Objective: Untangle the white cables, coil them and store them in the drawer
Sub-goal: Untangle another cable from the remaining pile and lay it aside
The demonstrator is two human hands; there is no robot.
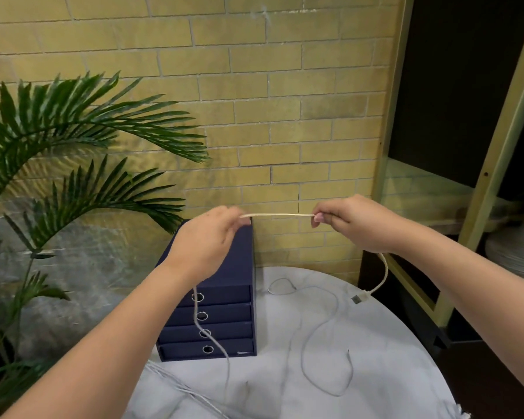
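A white cable (pixel 280 215) is stretched taut between my two raised hands. My left hand (pixel 208 240) pinches it on the left, and the cable hangs from there down past the drawer fronts to the table. My right hand (pixel 356 223) pinches the other side; below it the cable drops to a USB plug (pixel 359 298) dangling over the table. A second thin white cable (pixel 324 337) lies in loose loops on the white marble-look round table (pixel 384 373). A dark blue drawer unit (pixel 224 320) with several shut drawers and ring pulls stands at the table's back left.
A palm plant (pixel 73 152) fills the left side. A yellow brick wall (pixel 270 101) is right behind the table. A shelf frame (pixel 478 182) stands at the right, with a white ribbed vase (pixel 515 249) on it. More white strands (pixel 182 388) lie at the table's front left.
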